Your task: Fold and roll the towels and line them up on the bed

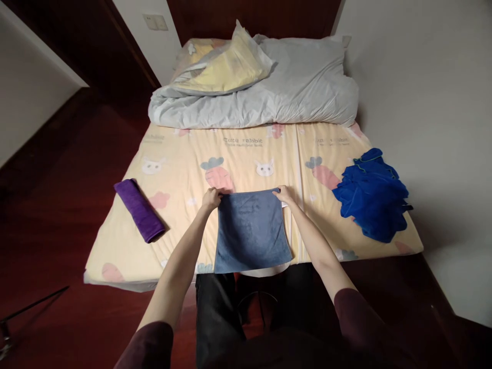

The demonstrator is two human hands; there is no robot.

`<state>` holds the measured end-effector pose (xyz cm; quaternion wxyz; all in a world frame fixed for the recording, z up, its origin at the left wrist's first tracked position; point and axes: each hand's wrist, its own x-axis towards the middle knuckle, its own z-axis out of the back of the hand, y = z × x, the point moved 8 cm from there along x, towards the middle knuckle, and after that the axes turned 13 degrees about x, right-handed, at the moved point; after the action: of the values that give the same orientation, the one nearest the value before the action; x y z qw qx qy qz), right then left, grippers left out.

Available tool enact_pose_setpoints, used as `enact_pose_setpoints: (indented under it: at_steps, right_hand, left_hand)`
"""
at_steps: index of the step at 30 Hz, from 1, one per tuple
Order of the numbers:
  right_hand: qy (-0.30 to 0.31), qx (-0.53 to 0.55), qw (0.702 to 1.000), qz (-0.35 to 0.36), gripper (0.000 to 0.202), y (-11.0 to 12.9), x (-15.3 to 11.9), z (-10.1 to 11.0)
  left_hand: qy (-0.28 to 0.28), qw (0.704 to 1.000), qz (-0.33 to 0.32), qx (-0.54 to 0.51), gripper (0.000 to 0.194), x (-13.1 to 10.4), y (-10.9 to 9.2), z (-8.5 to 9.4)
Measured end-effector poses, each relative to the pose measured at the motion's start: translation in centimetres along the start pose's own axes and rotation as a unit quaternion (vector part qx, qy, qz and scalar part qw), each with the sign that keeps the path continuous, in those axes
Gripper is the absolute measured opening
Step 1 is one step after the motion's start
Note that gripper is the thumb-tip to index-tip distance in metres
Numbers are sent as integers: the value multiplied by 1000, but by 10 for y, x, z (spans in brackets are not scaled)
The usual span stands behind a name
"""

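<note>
A grey-blue cloth [253, 230] is spread out at the front edge of the bed, its near edge reaching the mattress edge. My left hand [212, 199] pinches its far left corner. At the far right corner my right hand [283, 195] grips the cloth in the same way, beside a small white tag. To the left lies a rolled or folded purple cloth [140, 210]. A loose heap of bright blue cloths [372, 197] sits on the right side of the bed.
The bed sheet [184, 159] is pale yellow with rabbits and carrots. A bunched grey-white quilt [300, 97] and a yellow pillow [230, 69] fill the far end. A wall [434, 128] stands on the right; dark red floor [57, 215] shows on the left.
</note>
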<state>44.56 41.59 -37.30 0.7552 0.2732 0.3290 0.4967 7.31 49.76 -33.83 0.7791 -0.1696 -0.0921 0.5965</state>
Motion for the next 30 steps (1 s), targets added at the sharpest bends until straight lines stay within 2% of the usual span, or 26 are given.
enact_pose_setpoints:
  at_steps: [3, 5, 7, 9, 10, 12, 15, 18, 20, 22, 24, 27, 30]
  right_hand:
    - [-83, -60, 993, 49, 19, 28, -15, 5]
    - [-126, -94, 979, 128, 33, 56, -41, -5]
    - [-98, -109, 964, 220, 43, 77, -73, -31]
    - [-17, -112, 950, 290, 48, 83, -100, -60]
    - [15, -113, 946, 303, 51, 79, -109, -68]
    - [21, -113, 953, 282, 56, 62, -108, -68]
    - [-33, -107, 971, 211, 60, 38, -82, -45]
    - [-41, -114, 978, 168, 59, 39, -65, -35]
    - [-49, -122, 977, 167, 59, 50, -77, -36]
    - [-50, -124, 971, 196, 60, 59, -112, -43]
    - [-28, -122, 965, 230, 62, 57, -161, -52]
    - [3, -126, 964, 236, 61, 27, -235, -60]
    - [-39, -111, 973, 198, 58, -15, -286, -48]
  left_hand:
    - [-14, 996, 20, 81, 29, 0, -10, 8]
    - [-74, 992, 15, 103, 38, -14, -28, 12]
    - [-110, 989, -41, 93, 44, -38, -53, 3]
    - [-93, 988, -106, 67, 48, -63, -70, -18]
    - [-78, 988, -121, 54, 52, -74, -71, -28]
    - [-62, 991, -111, 39, 61, -84, -61, -41]
    - [-52, 995, -70, 44, 69, -74, -39, -45]
    - [-41, 997, -40, 46, 70, -57, -34, -40]
    - [-46, 997, -36, 43, 71, -62, -44, -36]
    - [-54, 996, -59, 39, 70, -89, -60, -37]
    - [-58, 993, -95, 34, 68, -136, -76, -44]
    - [-64, 992, -107, 37, 66, -222, -80, -59]
    - [-85, 993, -70, 44, 63, -295, -66, -68]
